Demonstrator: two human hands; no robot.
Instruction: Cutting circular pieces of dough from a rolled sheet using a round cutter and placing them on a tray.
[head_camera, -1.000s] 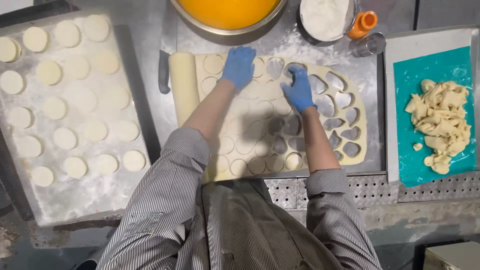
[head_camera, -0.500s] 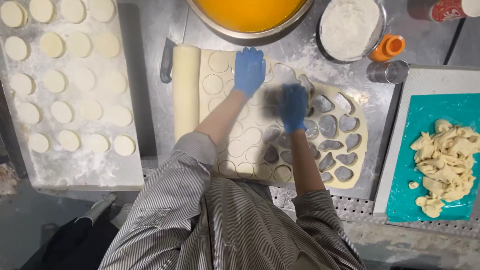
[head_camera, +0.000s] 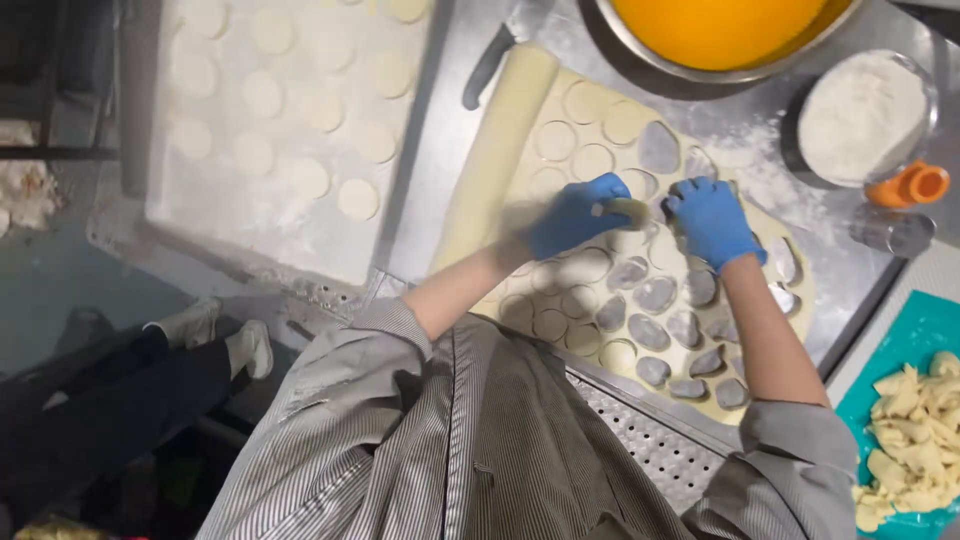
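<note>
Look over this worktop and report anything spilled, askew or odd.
Flour is dusted loose over the steel worktop beside the flour bowl. The dough sheet is full of holes, but those match the cut rounds. Nothing else stands out.

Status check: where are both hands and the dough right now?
Left hand lifts a dough round. Right hand rests on the cut dough sheet. Nothing between them.

Blue-gloved left hand pinches a pale dough round above the rolled, circle-cut dough sheet; blue-gloved right hand presses the sheet beside it.
</note>
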